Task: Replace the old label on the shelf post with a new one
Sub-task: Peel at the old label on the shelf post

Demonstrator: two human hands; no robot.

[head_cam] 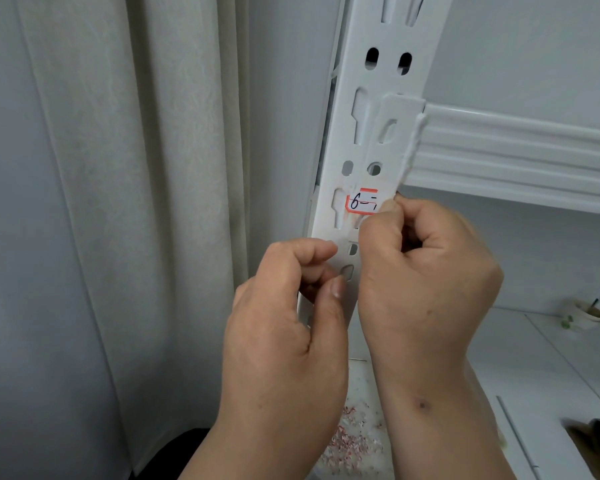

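Up on the white shelf post (364, 140), just under where the crossbeam (520, 154) hooks in, sits the label (362, 202). It's a small white sticker with a red-orange border and "6-" handwritten in black; whatever comes after that is covered by a fingertip. Its top edge looks a bit torn or doubled, with a separate strip of red above the writing, and there's some whitish residue on the post around it. The post itself is painted metal with rows of keyhole slots and oval holes.

The right hand (426, 275) is curled into a loose fist with its fingers (390, 207) pinching at the right end of the label, thumb and forefinger pressed together right on the sticker's edge. The left hand (284, 306) is lower down, beside the post, fingers curled and thumb tip meeting the forefinger like it's pinching something tiny. Can't actually tell if there's anything between them. Both wrists come up from the bottom of the view.

Down below, on the floor (541, 368), which is pale tile, there's a scatter of red and white paper scraps (352, 441) near the foot of the post. A small bowl (584, 313) with something sticking out of it sits further back on the right. A cream curtain (146, 168) hangs to the left against a grey-white wall (534, 46).
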